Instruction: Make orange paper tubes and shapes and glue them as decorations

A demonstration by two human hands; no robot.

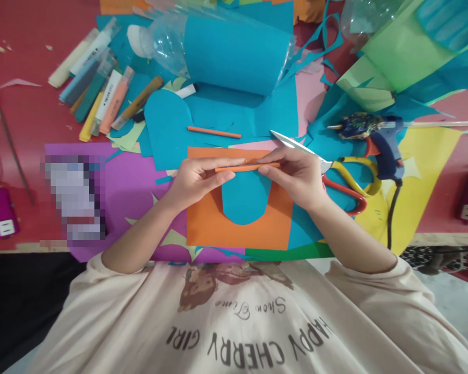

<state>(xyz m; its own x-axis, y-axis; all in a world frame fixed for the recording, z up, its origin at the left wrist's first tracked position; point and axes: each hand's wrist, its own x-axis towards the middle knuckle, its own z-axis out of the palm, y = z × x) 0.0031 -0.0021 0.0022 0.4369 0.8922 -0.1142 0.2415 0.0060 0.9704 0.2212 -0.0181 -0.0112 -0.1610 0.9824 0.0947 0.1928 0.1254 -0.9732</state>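
Between my two hands a narrow orange paper strip (pixel 247 168) is pinched, stretched level from side to side. My left hand (pixel 197 179) grips its left part with thumb and fingers, and my right hand (pixel 296 171) pinches the right part. Right below the strip, a blue paper piece with a rounded end (pixel 245 200) lies on an orange sheet (pixel 203 228). Beyond my hands rests a thin orange paper roll (pixel 214 132) on blue paper. Scissors (pixel 335 169) with yellow and red handles lie partly behind my right hand.
A clear bottle wrapped in blue paper (pixel 234 52) lies at the back. Several markers (pixel 97 88) are spread at the back left. A blue glue gun (pixel 388 140) sits to the right, its cord trailing over yellow paper (pixel 421 171). A blurred-out phone-like object (pixel 76 200) is at left.
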